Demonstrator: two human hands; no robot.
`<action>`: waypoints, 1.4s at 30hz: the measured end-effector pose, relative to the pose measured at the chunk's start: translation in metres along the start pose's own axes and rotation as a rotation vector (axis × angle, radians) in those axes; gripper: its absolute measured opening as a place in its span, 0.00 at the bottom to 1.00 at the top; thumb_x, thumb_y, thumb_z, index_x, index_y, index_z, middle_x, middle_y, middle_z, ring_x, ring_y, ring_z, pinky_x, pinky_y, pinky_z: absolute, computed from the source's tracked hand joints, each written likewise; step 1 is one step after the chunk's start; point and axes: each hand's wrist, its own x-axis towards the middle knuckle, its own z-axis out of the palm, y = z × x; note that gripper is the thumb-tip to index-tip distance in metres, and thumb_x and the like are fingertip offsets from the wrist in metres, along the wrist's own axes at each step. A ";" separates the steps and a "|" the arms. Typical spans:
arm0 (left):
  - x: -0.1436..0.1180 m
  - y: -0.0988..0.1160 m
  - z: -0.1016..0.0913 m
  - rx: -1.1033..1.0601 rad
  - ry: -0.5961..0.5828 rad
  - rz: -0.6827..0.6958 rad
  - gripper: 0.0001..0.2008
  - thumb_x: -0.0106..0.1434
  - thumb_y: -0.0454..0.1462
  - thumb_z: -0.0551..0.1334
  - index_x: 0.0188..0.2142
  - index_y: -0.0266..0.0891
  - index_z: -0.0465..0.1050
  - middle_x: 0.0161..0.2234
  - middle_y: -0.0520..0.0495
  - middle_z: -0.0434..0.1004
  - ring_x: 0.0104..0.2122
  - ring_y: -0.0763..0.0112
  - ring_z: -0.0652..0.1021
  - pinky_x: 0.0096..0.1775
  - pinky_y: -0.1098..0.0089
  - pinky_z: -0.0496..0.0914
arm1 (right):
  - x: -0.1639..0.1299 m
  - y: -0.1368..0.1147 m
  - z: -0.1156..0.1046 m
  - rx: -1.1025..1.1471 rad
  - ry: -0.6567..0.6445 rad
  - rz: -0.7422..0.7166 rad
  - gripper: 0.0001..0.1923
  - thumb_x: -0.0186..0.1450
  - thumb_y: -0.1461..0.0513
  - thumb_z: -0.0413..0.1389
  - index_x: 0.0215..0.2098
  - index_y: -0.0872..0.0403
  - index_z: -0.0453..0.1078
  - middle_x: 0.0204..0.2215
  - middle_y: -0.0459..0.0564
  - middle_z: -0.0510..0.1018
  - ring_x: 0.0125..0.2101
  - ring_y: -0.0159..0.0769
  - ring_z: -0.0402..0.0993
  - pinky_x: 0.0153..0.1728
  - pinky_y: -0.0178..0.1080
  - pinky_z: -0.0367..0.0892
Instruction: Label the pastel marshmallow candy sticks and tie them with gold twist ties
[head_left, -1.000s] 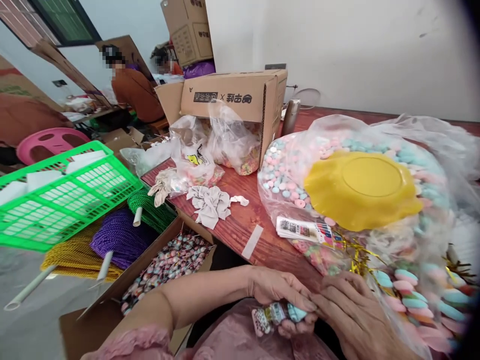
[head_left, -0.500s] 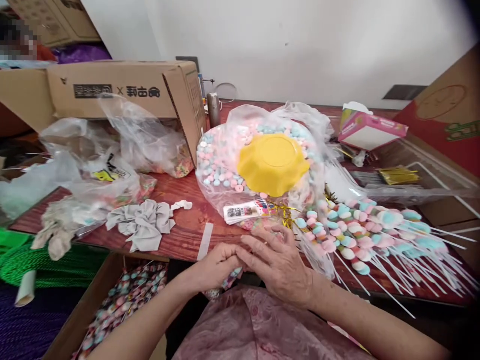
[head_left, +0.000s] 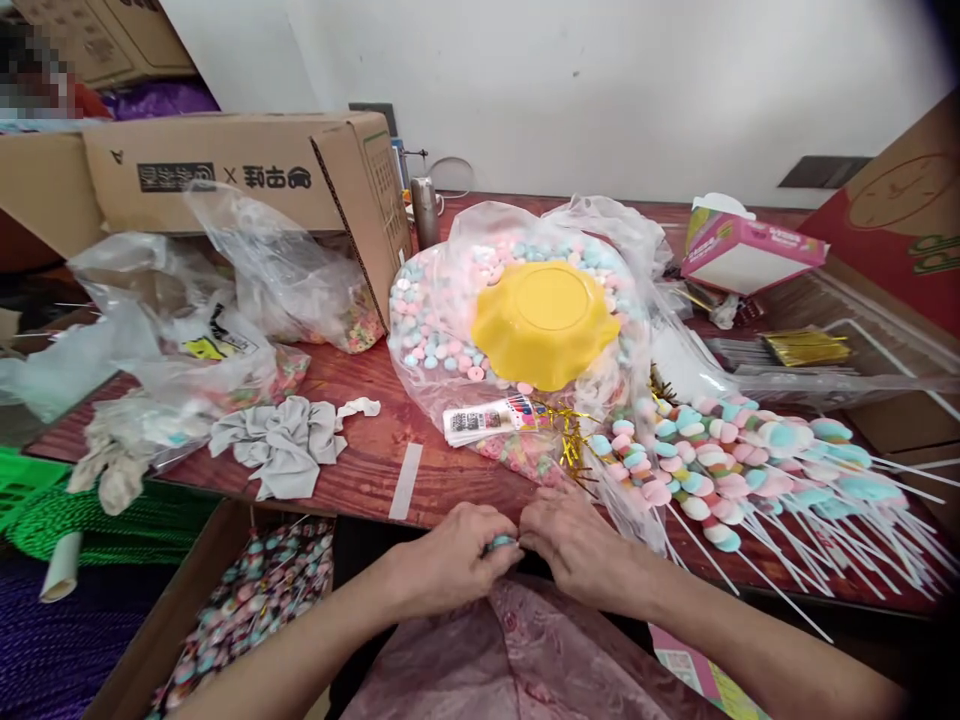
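Note:
Above my lap, at the table's front edge, both my hands meet with the fingertips close together. My left hand [head_left: 466, 556] is closed around a small light-blue piece [head_left: 501, 542], mostly covered by its fingers. Beside it my right hand [head_left: 581, 545] is pinched, and what lies in its fingertips is hidden. Just beyond, a stack of printed labels [head_left: 480, 420] lies beside gold twist ties [head_left: 574, 440]. To the right, several white sticks threaded with pastel round pieces [head_left: 712, 455] are heaped. A yellow scalloped bowl [head_left: 551, 325] sits among loose pink and blue pieces [head_left: 442, 350] in a clear bag.
Cardboard box [head_left: 247, 165] and plastic bags [head_left: 285, 280] stand at left, near a grey cloth [head_left: 281, 445]. Below left, an open carton [head_left: 247, 600] holds pastel strands beside green cords [head_left: 112, 530]. A clear bin [head_left: 892, 340] and pink box [head_left: 754, 250] are at right.
My right hand has drawn its spread fingers into a pinch and lowered. My left hand has moved slightly right. The pastel piece that showed below my hands is now mostly hidden.

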 end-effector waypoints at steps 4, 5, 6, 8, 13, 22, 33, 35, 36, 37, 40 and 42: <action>0.005 0.003 0.014 0.509 0.166 0.132 0.12 0.70 0.35 0.51 0.36 0.36 0.72 0.33 0.46 0.72 0.30 0.69 0.71 0.33 0.70 0.65 | 0.007 0.005 -0.009 0.112 -0.039 0.100 0.14 0.66 0.66 0.51 0.23 0.54 0.67 0.22 0.46 0.74 0.28 0.34 0.69 0.32 0.37 0.59; 0.007 0.001 0.016 0.577 0.203 0.153 0.12 0.69 0.34 0.50 0.35 0.36 0.72 0.32 0.46 0.71 0.29 0.69 0.71 0.31 0.69 0.64 | 0.010 0.006 -0.011 0.117 -0.026 0.109 0.14 0.65 0.66 0.51 0.22 0.54 0.67 0.21 0.45 0.73 0.26 0.33 0.68 0.31 0.37 0.58; 0.010 -0.001 0.016 0.617 0.235 0.176 0.12 0.68 0.32 0.50 0.34 0.36 0.71 0.31 0.46 0.71 0.28 0.69 0.70 0.31 0.69 0.64 | 0.011 0.008 -0.014 0.119 -0.012 0.115 0.13 0.65 0.67 0.51 0.23 0.54 0.68 0.22 0.45 0.73 0.27 0.33 0.68 0.31 0.36 0.59; 0.014 -0.008 0.013 0.615 0.287 0.220 0.13 0.67 0.30 0.49 0.31 0.36 0.70 0.29 0.47 0.70 0.27 0.69 0.70 0.30 0.69 0.63 | 0.013 0.015 -0.022 0.130 0.065 0.094 0.12 0.67 0.66 0.50 0.28 0.54 0.72 0.26 0.47 0.76 0.30 0.34 0.70 0.33 0.36 0.62; 0.016 -0.017 -0.008 0.218 0.388 0.173 0.16 0.69 0.33 0.50 0.28 0.36 0.72 0.27 0.47 0.70 0.28 0.71 0.69 0.32 0.70 0.62 | 0.010 0.066 -0.060 -0.147 0.470 0.095 0.12 0.67 0.64 0.50 0.36 0.53 0.77 0.31 0.52 0.79 0.37 0.40 0.70 0.40 0.42 0.64; 0.034 -0.004 -0.015 -0.957 0.522 -0.279 0.18 0.51 0.49 0.70 0.31 0.35 0.77 0.26 0.50 0.75 0.23 0.75 0.73 0.28 0.73 0.65 | 0.034 0.122 -0.065 -0.223 0.283 0.349 0.09 0.60 0.65 0.55 0.25 0.50 0.76 0.25 0.48 0.79 0.33 0.39 0.73 0.34 0.37 0.61; 0.037 -0.002 0.010 -1.069 0.524 -0.367 0.16 0.50 0.46 0.70 0.29 0.34 0.77 0.20 0.54 0.70 0.16 0.82 0.64 0.20 0.77 0.60 | 0.010 0.117 -0.076 -0.051 0.447 0.403 0.10 0.64 0.61 0.53 0.34 0.50 0.76 0.26 0.48 0.80 0.30 0.42 0.77 0.34 0.41 0.65; 0.041 0.003 0.011 -1.022 0.512 -0.344 0.15 0.50 0.46 0.70 0.28 0.34 0.77 0.20 0.54 0.68 0.17 0.82 0.64 0.21 0.77 0.59 | 0.009 0.117 -0.072 -0.009 0.443 0.408 0.09 0.63 0.61 0.53 0.32 0.50 0.76 0.21 0.46 0.78 0.25 0.40 0.75 0.30 0.40 0.64; 0.042 0.004 0.012 -1.000 0.509 -0.329 0.15 0.51 0.46 0.70 0.27 0.34 0.77 0.20 0.54 0.68 0.18 0.82 0.64 0.22 0.77 0.59 | 0.008 0.117 -0.072 0.008 0.432 0.408 0.09 0.63 0.62 0.53 0.30 0.50 0.75 0.20 0.45 0.77 0.23 0.38 0.74 0.29 0.40 0.64; 0.042 0.005 0.012 -0.980 0.508 -0.318 0.15 0.51 0.46 0.70 0.26 0.35 0.77 0.20 0.54 0.67 0.19 0.81 0.65 0.23 0.77 0.59 | 0.007 0.116 -0.072 0.038 0.428 0.402 0.09 0.63 0.62 0.53 0.30 0.50 0.74 0.20 0.45 0.77 0.22 0.37 0.74 0.28 0.39 0.64; 0.041 0.002 0.012 -0.943 0.516 -0.323 0.15 0.51 0.46 0.69 0.26 0.35 0.77 0.20 0.54 0.66 0.20 0.80 0.64 0.25 0.76 0.60 | 0.001 0.104 -0.077 0.197 0.540 0.315 0.07 0.65 0.60 0.54 0.31 0.50 0.73 0.24 0.46 0.78 0.25 0.35 0.75 0.27 0.37 0.66; 0.042 0.000 0.012 -0.924 0.527 -0.328 0.15 0.51 0.46 0.69 0.27 0.35 0.79 0.20 0.54 0.66 0.21 0.80 0.64 0.25 0.75 0.60 | -0.003 0.084 -0.078 0.279 0.653 0.196 0.05 0.64 0.60 0.57 0.31 0.50 0.74 0.28 0.46 0.79 0.29 0.35 0.75 0.30 0.37 0.68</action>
